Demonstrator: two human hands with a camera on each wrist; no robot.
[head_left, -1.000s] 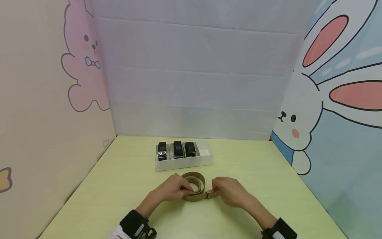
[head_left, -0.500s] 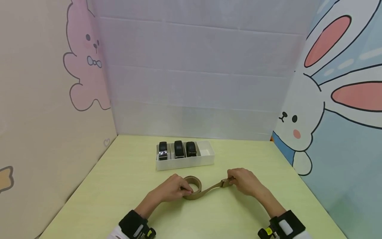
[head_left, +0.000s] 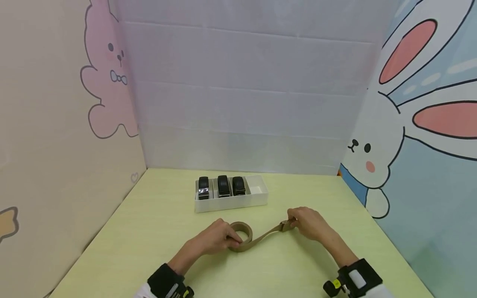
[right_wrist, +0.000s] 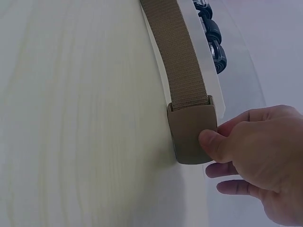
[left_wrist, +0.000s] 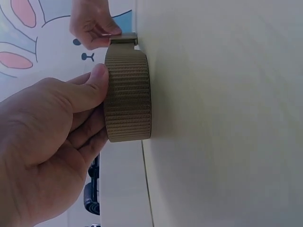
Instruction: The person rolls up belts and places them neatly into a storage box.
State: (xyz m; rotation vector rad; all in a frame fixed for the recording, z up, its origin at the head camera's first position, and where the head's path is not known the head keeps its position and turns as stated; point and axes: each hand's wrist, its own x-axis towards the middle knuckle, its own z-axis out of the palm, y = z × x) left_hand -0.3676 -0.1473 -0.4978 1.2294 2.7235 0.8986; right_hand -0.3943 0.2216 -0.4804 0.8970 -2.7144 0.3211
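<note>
A tan webbing belt (head_left: pixel 261 239) is partly coiled on the table, its loose length stretched out to the right. My left hand (head_left: pixel 215 238) pinches the near left side of the coil, with the thumb on the ribbed outer layer (left_wrist: pixel 128 99) in the left wrist view. My right hand (head_left: pixel 310 223) grips the flat tan buckle (right_wrist: pixel 191 132) at the belt's far end, thumb on its face. Between the hands the strap (right_wrist: pixel 176 52) runs on its edge. The fingertips behind the buckle are partly hidden.
Behind the hands stands a white divided box (head_left: pixel 231 203) with three rolled black belts (head_left: pixel 223 186) in its compartments; the rightmost compartment (head_left: pixel 256 188) holds none. Pale wall panels close off the table (head_left: pixel 156 215) at the back and both sides.
My right hand has moved right and away from me with the buckle, drawing out a length of strap. The coil has become smaller; my left hand stays on it.
</note>
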